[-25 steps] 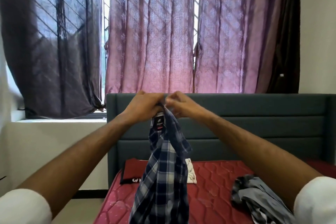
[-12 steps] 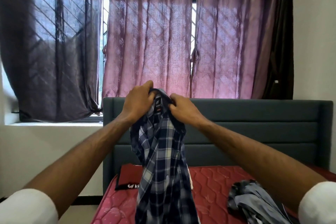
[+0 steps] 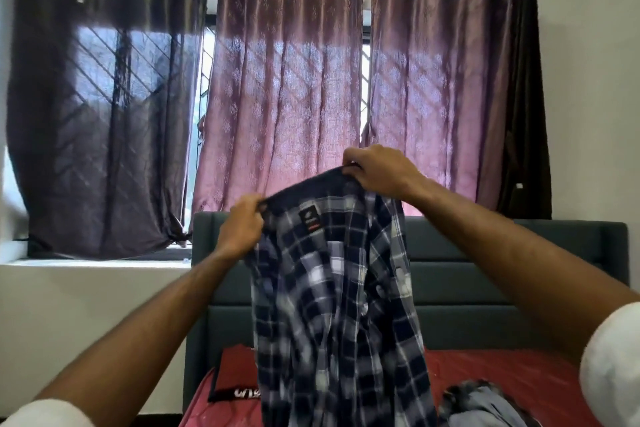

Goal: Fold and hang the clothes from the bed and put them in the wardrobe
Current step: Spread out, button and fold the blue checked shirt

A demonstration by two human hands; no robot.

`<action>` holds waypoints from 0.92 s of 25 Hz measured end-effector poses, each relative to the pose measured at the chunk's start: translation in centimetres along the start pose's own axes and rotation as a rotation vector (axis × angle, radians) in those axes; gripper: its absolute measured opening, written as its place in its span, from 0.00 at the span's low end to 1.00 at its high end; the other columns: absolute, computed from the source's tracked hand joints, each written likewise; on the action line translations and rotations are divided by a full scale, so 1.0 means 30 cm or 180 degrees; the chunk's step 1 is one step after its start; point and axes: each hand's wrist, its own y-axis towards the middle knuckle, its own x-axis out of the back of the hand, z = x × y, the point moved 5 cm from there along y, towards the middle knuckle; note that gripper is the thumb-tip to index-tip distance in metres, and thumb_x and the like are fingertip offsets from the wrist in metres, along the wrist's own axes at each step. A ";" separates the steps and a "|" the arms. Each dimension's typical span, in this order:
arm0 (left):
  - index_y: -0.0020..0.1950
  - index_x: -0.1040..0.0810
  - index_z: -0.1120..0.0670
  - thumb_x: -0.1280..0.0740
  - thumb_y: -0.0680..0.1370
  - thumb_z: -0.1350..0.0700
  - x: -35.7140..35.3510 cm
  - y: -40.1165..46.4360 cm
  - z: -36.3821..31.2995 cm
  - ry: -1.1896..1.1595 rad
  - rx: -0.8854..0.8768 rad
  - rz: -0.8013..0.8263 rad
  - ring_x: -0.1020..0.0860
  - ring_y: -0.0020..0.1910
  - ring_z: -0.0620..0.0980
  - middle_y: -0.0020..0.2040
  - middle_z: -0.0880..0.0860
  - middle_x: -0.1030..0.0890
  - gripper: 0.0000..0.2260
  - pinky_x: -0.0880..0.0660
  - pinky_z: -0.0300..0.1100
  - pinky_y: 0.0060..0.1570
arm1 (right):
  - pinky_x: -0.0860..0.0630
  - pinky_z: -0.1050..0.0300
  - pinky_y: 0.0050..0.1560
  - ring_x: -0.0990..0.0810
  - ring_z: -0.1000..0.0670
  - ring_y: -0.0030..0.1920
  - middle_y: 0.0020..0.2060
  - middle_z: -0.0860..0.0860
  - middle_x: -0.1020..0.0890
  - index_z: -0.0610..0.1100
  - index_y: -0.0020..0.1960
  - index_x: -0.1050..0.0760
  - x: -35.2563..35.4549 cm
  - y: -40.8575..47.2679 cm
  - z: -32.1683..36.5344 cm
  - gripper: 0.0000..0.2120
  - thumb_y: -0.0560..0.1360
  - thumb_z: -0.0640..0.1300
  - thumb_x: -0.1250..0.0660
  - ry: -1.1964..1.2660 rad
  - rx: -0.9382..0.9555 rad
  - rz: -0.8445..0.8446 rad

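My left hand (image 3: 240,230) and right hand (image 3: 375,172), bunched together at the collar a second ago, have drawn apart; each now pinches one end of the collar of the navy-and-white checked cotton shirt (image 3: 336,305), which hangs opened at frame centre above the red quilted mattress (image 3: 491,378). The shirt seems ready for a hanger or fold; grey crumpled clothes (image 3: 481,406) wait lower right.

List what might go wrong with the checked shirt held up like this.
1. The left hand and right hand only pinch the collar edge of the checked shirt; it may slip and drop.
2. Its hanging tail could land on the grey garment on the red mattress and tangle with it.
3. The cloth hangs bunched, so folding now may set creases.
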 end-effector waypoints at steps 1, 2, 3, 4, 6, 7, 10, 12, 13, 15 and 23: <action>0.61 0.24 0.57 0.42 0.84 0.65 0.029 0.016 -0.017 -0.0236 0.0069 -0.0089 0.22 0.41 0.43 0.51 0.50 0.23 0.10 0.26 0.32 0.38 | 0.23 0.53 0.45 0.22 0.53 0.39 0.40 0.54 0.20 0.50 0.51 0.24 0.020 0.002 -0.002 0.09 0.83 0.54 0.37 -0.0034 0.0149 0.0184; 0.63 0.27 0.59 0.41 0.85 0.64 0.057 0.025 -0.047 -0.0235 -0.0172 -0.0122 0.23 0.38 0.40 0.50 0.51 0.22 0.09 0.26 0.31 0.33 | 0.25 0.54 0.42 0.24 0.55 0.37 0.37 0.55 0.21 0.50 0.47 0.24 0.040 0.003 -0.019 0.11 0.82 0.56 0.35 0.0013 0.0214 0.0315; 0.65 0.29 0.59 0.40 0.85 0.59 0.083 0.029 -0.088 0.0104 -0.0720 -0.0033 0.24 0.35 0.41 0.48 0.52 0.21 0.09 0.28 0.31 0.30 | 0.28 0.56 0.39 0.26 0.56 0.34 0.34 0.55 0.23 0.50 0.42 0.26 0.065 0.001 -0.040 0.14 0.80 0.57 0.33 0.0114 0.0242 0.0377; 0.65 0.31 0.57 0.38 0.85 0.53 0.102 0.031 -0.121 0.0466 -0.1256 0.0240 0.24 0.35 0.43 0.47 0.51 0.21 0.12 0.29 0.32 0.31 | 0.31 0.57 0.36 0.29 0.57 0.32 0.32 0.54 0.25 0.48 0.39 0.27 0.092 -0.002 -0.066 0.17 0.79 0.58 0.32 0.0316 0.0242 0.0408; 0.57 0.30 0.51 0.38 0.82 0.42 0.148 0.055 -0.136 0.0877 -0.1868 0.0793 0.24 0.37 0.44 0.45 0.45 0.23 0.14 0.29 0.36 0.37 | 0.32 0.62 0.33 0.29 0.58 0.29 0.32 0.51 0.24 0.40 0.41 0.24 0.137 -0.019 -0.107 0.19 0.77 0.57 0.30 0.1110 0.0133 0.0723; 0.52 0.30 0.49 0.39 0.81 0.38 0.183 0.078 -0.145 0.0848 -0.2088 0.0886 0.25 0.37 0.41 0.42 0.42 0.24 0.15 0.30 0.36 0.39 | 0.29 0.64 0.33 0.26 0.57 0.30 0.33 0.50 0.22 0.37 0.45 0.23 0.145 -0.030 -0.123 0.20 0.76 0.56 0.30 0.1678 -0.0023 0.1128; 0.45 0.21 0.55 0.38 0.80 0.38 0.316 0.186 -0.209 0.0385 -0.2428 0.0512 0.25 0.38 0.41 0.39 0.45 0.24 0.21 0.30 0.32 0.40 | 0.21 0.61 0.33 0.20 0.51 0.32 0.39 0.46 0.18 0.39 0.52 0.22 0.154 -0.067 -0.117 0.16 0.77 0.52 0.27 0.3356 -0.0328 0.2449; 0.47 0.19 0.60 0.37 0.80 0.44 0.396 0.238 -0.262 0.0133 -0.2413 0.0174 0.24 0.39 0.41 0.39 0.46 0.23 0.19 0.29 0.30 0.40 | 0.19 0.60 0.34 0.18 0.51 0.33 0.40 0.46 0.17 0.38 0.56 0.24 0.183 -0.051 -0.121 0.14 0.78 0.48 0.28 0.4160 -0.0293 0.2582; 0.51 0.19 0.60 0.36 0.80 0.47 0.419 0.259 -0.278 0.0024 -0.2306 0.0109 0.23 0.39 0.40 0.40 0.46 0.21 0.16 0.28 0.30 0.40 | 0.18 0.60 0.35 0.17 0.51 0.34 0.41 0.46 0.17 0.38 0.58 0.26 0.185 -0.034 -0.132 0.14 0.79 0.46 0.30 0.4305 -0.0317 0.2485; 0.61 0.24 0.52 0.36 0.83 0.53 0.414 0.258 -0.291 0.0024 -0.2167 0.0356 0.21 0.37 0.43 0.42 0.48 0.18 0.08 0.23 0.37 0.39 | 0.18 0.56 0.40 0.16 0.47 0.40 0.47 0.43 0.17 0.40 0.59 0.27 0.149 0.020 -0.160 0.10 0.80 0.42 0.32 0.3709 -0.0548 0.1846; 0.57 0.19 0.49 0.43 0.83 0.61 0.195 0.248 -0.192 0.2140 -0.1714 0.2249 0.24 0.41 0.39 0.49 0.47 0.20 0.15 0.32 0.30 0.40 | 0.22 0.51 0.49 0.21 0.46 0.46 0.47 0.44 0.19 0.42 0.46 0.23 0.065 0.092 0.015 0.09 0.79 0.33 0.40 -0.0129 -0.0144 0.0816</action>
